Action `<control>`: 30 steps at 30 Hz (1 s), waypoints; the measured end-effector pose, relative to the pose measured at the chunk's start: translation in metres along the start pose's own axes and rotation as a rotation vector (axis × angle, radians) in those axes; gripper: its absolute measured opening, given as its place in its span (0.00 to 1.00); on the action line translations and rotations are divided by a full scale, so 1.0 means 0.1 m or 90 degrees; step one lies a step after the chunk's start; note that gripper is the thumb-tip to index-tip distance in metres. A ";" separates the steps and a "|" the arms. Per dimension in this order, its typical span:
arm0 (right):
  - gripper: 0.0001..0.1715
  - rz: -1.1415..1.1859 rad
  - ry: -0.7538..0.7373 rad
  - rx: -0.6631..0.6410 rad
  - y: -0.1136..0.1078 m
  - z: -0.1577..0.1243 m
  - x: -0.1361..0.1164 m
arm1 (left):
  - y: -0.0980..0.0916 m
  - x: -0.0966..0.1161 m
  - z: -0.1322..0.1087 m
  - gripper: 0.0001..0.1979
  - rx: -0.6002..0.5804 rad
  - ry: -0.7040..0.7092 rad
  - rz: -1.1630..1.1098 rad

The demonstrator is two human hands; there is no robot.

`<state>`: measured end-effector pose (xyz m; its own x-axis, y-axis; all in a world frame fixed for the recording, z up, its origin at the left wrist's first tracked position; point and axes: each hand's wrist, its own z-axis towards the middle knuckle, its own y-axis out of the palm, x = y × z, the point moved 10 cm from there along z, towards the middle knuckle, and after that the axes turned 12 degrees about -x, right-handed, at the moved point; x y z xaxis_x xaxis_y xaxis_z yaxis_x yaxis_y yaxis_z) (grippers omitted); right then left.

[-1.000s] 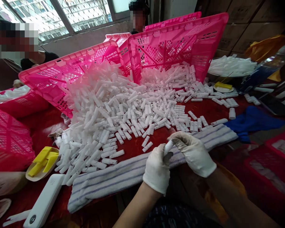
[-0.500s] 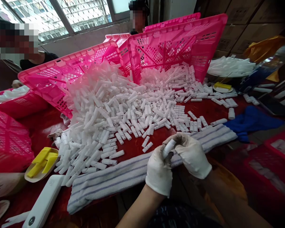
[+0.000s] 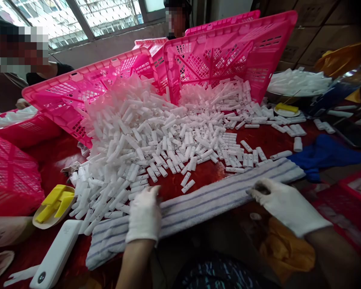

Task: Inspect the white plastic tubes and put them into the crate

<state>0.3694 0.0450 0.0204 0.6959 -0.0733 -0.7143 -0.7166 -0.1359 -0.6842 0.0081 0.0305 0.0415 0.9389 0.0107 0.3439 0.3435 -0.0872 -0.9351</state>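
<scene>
My left hand (image 3: 144, 214), in a white glove, is over the striped towel (image 3: 198, 202) at the near edge of a heap of white plastic tubes (image 3: 156, 128). Its fingers point toward the closest tubes; they are blurred and mostly hidden behind the back of the hand, so any grip on a tube is unclear. Farther right, my right hand (image 3: 284, 204), also gloved and smudged dark at the fingertips, hovers by the towel's front edge. Thumb and fingers curve with a gap between them, and nothing shows in it. One printed tube (image 3: 234, 169) lies just behind the towel.
Tilted pink crates (image 3: 222, 52) back the heap on the red table (image 3: 171, 185). To the left are a dish of yellow pieces (image 3: 55, 204) and a white handheld device (image 3: 57, 255). A blue cloth (image 3: 331, 154) lies at right. Two people sit across the table.
My hands have parted: the left moved left to the tubes, the right moved right along the towel. The white tube held between them is no longer seen in either hand.
</scene>
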 end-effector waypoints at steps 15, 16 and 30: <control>0.19 -0.409 -0.043 -0.029 0.46 0.79 -0.34 | 0.21 0.04 0.39 0.10 0.046 0.035 -0.360; 0.17 -0.407 -0.042 -0.013 0.41 0.78 -0.31 | 0.22 0.06 0.38 0.11 0.047 0.028 -0.407; 0.19 0.203 -0.098 -0.017 0.50 0.57 -0.40 | 0.76 0.22 0.36 0.22 -0.058 -0.109 -1.057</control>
<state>0.3032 0.0971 0.0064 0.4206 0.0329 -0.9067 -0.8939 -0.1557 -0.4203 0.0557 0.0599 -0.0251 -0.4256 0.2458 0.8709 0.9041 0.0756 0.4205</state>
